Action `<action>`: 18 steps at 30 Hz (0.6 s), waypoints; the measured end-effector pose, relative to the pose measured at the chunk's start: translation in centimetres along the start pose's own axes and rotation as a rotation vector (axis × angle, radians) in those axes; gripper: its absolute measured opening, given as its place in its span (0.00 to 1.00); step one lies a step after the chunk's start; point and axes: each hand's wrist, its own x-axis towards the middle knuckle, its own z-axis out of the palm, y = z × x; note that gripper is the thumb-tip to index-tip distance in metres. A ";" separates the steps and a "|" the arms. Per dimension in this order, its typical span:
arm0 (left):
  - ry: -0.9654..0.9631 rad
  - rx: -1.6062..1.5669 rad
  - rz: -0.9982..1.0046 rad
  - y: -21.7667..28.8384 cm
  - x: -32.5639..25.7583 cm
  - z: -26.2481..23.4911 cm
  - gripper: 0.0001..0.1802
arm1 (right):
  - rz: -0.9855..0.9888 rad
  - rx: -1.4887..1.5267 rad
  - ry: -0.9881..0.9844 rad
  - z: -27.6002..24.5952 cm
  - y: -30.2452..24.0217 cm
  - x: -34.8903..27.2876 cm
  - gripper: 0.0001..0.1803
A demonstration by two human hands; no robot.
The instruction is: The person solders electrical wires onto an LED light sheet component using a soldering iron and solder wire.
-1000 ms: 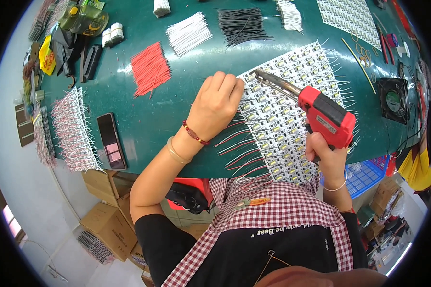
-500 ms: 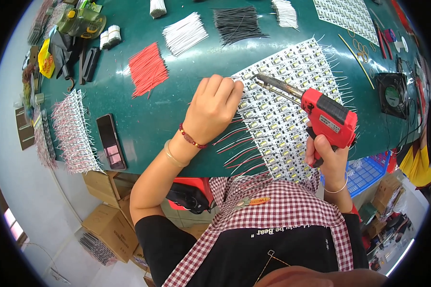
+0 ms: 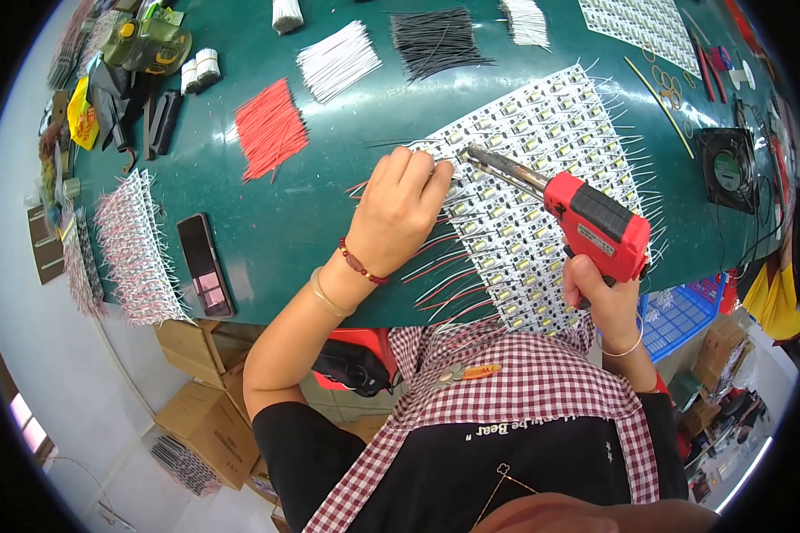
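Green table (image 3: pixel 284 244), kinda busy. Left hand (image 3: pixel 398 200) curled at the LED board (image 3: pixel 520 233), upper-left corner, can't tell if gripping; right hand (image 3: pixel 603 298) wrapped round my red soldering gun (image 3: pixel 606 224), slanting across the board toward my left.

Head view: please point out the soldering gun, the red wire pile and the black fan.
Soldering gun (image 3: pixel 596 219), head view: on its red and black body.
Red wire pile (image 3: pixel 272 130), head view: near its middle.
Black fan (image 3: pixel 727 170), head view: on the round hub.
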 end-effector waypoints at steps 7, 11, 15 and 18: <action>0.001 -0.028 -0.014 -0.1 0.2 0.2 0.14 | 0.080 0.016 0.044 0.0 0.5 -0.1 0.10; -0.003 -0.027 -0.024 -0.1 0.2 0.2 0.14 | 0.024 -0.004 0.085 0.6 0.1 -0.2 0.09; -0.017 -0.023 -0.038 0.1 0.2 0.1 0.13 | 0.025 0.026 0.140 0.3 0.2 -0.6 0.08; -0.019 -0.002 -0.014 -0.2 0.1 0.3 0.13 | 0.056 0.023 0.009 -0.5 1.1 -0.5 0.16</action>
